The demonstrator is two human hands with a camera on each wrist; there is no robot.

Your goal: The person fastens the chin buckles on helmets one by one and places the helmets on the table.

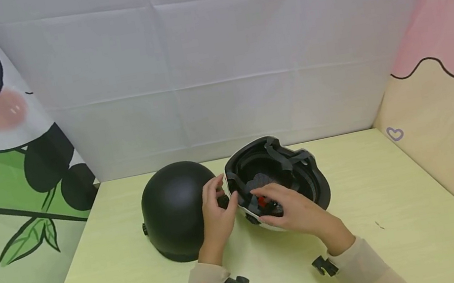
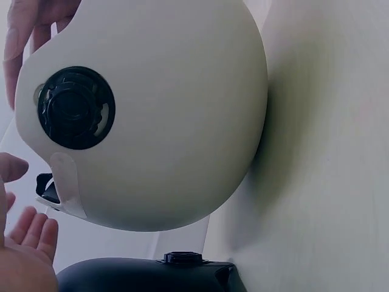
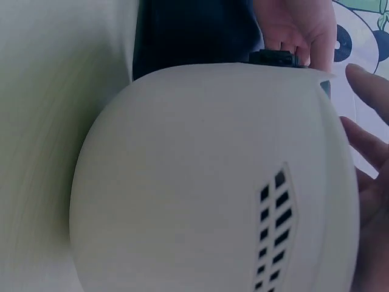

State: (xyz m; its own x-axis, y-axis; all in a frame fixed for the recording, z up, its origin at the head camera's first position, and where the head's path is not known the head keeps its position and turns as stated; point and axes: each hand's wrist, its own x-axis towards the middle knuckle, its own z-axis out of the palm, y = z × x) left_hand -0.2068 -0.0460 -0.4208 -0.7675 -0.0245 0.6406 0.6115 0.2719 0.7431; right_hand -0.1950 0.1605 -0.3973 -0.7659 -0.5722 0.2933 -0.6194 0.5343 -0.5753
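Beige-cuffed, the right hand (image 1: 294, 210) reaches over the hollow of the white helmet (image 2: 170, 121), thumb and fingers parted, nothing visibly pinched. The left hand (image 1: 216, 213), fingers loosely spread and apparently empty, is just beside that helmet's left rim, so the right is nearer its inside. The white helmet rests crown-down on the worktop (image 1: 401, 212), opening upward, long axis hard to judge; the black helmet (image 1: 176, 215), dome up, stands just left of it.

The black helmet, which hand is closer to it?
Left. The left hand is close beside the black helmet; the right hand is farther away, over the open side of the white helmet.
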